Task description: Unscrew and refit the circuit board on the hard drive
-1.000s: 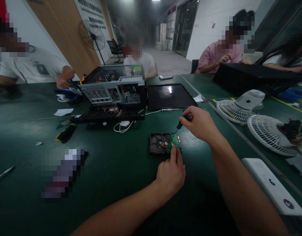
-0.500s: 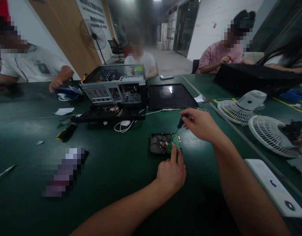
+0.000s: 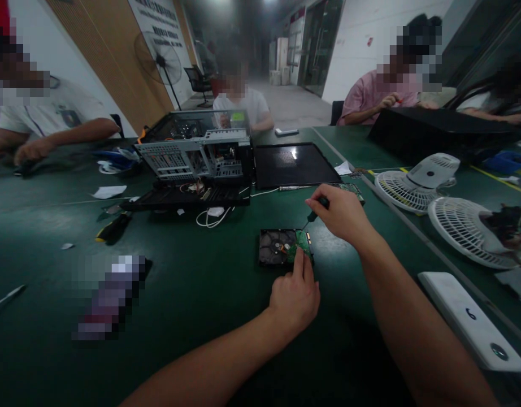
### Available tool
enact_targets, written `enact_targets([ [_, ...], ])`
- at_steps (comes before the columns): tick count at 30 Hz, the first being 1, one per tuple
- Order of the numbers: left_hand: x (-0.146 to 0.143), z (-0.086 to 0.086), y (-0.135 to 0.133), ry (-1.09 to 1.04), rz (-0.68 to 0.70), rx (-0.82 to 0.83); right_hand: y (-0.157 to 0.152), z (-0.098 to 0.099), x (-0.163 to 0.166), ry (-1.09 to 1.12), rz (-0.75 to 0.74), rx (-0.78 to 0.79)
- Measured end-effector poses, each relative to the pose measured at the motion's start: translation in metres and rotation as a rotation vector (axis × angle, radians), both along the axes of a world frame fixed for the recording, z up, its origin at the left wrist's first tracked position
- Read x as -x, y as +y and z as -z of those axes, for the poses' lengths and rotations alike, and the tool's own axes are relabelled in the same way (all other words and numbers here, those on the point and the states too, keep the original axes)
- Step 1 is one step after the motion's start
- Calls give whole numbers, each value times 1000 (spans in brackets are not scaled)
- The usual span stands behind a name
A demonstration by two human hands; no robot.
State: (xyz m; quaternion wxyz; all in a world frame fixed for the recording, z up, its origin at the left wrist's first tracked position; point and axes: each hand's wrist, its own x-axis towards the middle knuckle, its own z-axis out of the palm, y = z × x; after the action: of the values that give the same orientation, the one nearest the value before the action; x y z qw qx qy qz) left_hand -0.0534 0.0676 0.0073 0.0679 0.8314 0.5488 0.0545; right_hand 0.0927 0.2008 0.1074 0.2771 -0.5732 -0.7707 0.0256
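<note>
A black hard drive with a green circuit board lies flat on the green table. My left hand rests at its near right corner, fingers curled and two fingertips pressing on the board. My right hand is closed round a small dark-handled screwdriver, whose tip points down at the drive's far right corner.
An open grey computer case stands behind the drive, a black side panel beside it. Loose white cables lie in front. Two white fans and a white strip are at the right. Other people sit around the table.
My right hand shifted slightly on the screwdriver, turning it over the drive's corner. The person at the left pulled an arm back toward the left edge.
</note>
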Motion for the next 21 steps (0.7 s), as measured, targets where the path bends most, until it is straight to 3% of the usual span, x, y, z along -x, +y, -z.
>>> enact_targets([
  [4, 0, 2, 0, 7, 9, -11, -3, -2, -1, 118, -25, 77],
  [10, 0, 2, 1, 15, 2, -21, -5, -6, -6, 352, -122, 352],
  [21, 1, 1, 1, 2, 2, -16, -1, 1, -8, 349, -123, 289],
])
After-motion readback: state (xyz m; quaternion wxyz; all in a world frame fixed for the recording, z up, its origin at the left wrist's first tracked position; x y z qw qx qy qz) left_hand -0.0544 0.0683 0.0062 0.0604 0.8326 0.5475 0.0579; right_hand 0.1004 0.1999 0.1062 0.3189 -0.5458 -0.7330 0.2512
